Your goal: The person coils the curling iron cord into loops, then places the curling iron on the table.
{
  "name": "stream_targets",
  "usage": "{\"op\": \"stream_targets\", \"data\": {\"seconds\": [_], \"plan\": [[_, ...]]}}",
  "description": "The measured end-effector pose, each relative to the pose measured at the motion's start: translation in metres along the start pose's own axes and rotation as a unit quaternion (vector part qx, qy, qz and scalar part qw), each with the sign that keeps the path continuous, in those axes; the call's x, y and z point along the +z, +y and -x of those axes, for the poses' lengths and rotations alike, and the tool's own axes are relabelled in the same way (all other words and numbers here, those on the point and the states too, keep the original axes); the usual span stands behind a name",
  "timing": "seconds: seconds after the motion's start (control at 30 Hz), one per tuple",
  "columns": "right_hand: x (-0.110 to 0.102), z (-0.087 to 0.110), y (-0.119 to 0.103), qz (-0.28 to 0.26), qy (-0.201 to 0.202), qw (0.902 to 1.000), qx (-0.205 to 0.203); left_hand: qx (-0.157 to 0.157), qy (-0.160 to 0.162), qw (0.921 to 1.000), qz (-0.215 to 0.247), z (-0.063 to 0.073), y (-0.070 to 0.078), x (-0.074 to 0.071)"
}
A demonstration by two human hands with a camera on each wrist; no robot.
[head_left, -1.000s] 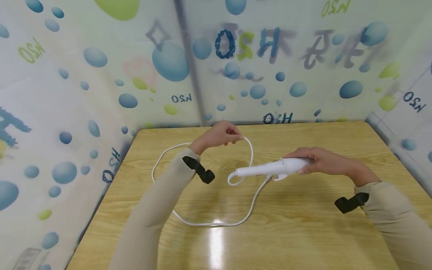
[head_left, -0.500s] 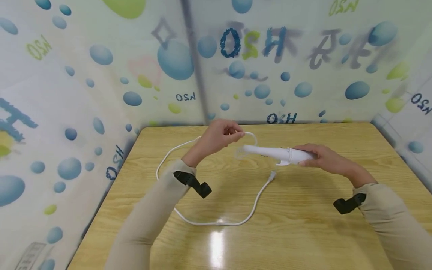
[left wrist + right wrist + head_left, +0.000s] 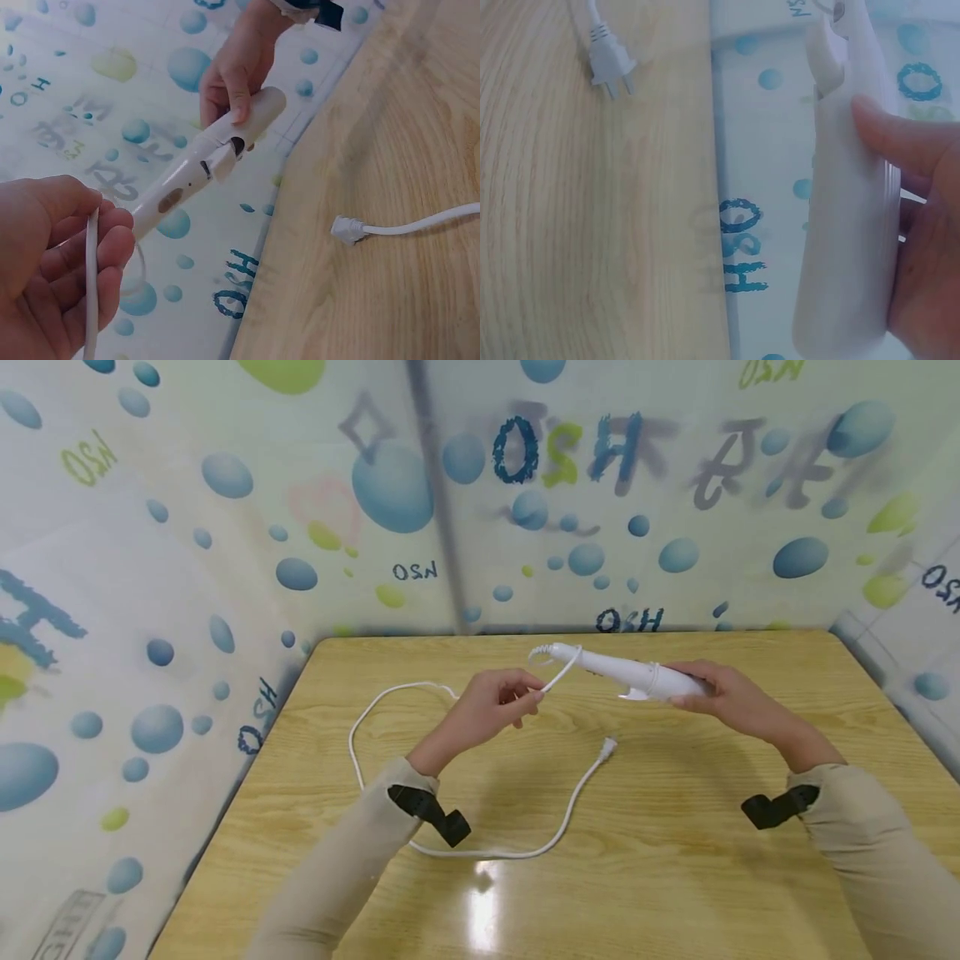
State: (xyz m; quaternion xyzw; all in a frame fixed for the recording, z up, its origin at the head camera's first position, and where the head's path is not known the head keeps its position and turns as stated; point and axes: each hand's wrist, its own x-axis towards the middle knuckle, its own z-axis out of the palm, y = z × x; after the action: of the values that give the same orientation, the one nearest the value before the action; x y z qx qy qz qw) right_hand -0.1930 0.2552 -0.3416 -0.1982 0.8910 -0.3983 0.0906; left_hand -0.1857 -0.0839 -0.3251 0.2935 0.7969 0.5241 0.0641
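Observation:
A white curling iron (image 3: 626, 675) is held up over the far part of the table, its cord end pointing left and slightly up. My right hand (image 3: 731, 693) grips its thick right end; in the right wrist view the thumb (image 3: 900, 139) lies along the white body (image 3: 847, 225). My left hand (image 3: 495, 706) pinches the white cord (image 3: 561, 672) between thumb and fingers, and the cord crosses the iron close to its coiled strain relief (image 3: 542, 651). A lever and a dark oval button (image 3: 170, 199) show on the iron in the left wrist view.
The rest of the cord loops over the wooden table (image 3: 675, 860) to the left and front. Its two-pin plug (image 3: 608, 748) lies on the wood below the iron. A patterned wall covering (image 3: 480, 527) stands behind the table's far edge.
The iron's cord end has swung up and away from me. My left hand has brought the pinched cord from beyond the iron, first lifting, then lowering toward me, so it now crosses the iron's end.

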Motion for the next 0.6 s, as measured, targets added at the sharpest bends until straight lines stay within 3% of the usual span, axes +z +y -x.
{"op": "stream_targets", "data": {"seconds": [0.33,0.6], "plan": [[-0.008,0.005,-0.012,0.014,0.010,0.9997,-0.020,-0.010,-0.002,0.9986,0.051,0.003,-0.027,0.013],[-0.014,0.011,-0.018,0.002,0.011,0.9991,-0.040,-0.015,-0.004,0.9972,0.072,0.000,-0.051,0.013]]}}
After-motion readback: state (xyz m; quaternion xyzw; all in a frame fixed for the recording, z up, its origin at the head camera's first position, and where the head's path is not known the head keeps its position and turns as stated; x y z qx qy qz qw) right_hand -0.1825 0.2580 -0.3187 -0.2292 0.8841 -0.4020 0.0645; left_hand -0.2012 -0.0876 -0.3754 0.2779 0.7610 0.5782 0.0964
